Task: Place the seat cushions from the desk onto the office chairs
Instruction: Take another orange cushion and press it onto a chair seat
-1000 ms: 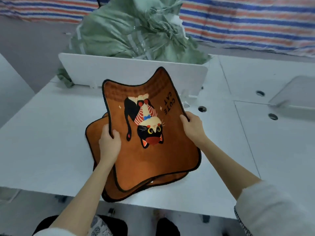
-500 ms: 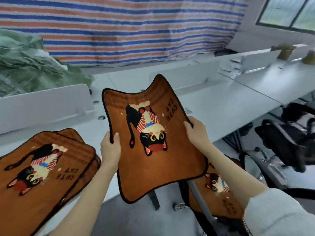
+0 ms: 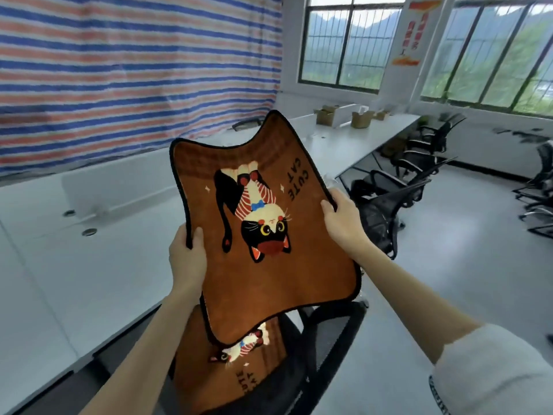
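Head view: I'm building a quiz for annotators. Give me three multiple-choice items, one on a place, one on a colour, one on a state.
1. Where does the second cushion lie?
A. on the nearest chair's seat
B. on the desk
C. on the floor

2. What colour is the held cushion's edging?
A. white
B. black
C. blue

3. How is the cushion held?
A. by the left hand alone
B. by the right hand alone
C. by both hands

Key:
1 A, the second cushion lies on the chair.
2 B, a black border rings the held cushion.
3 C, left hand and right hand grip opposite edges.
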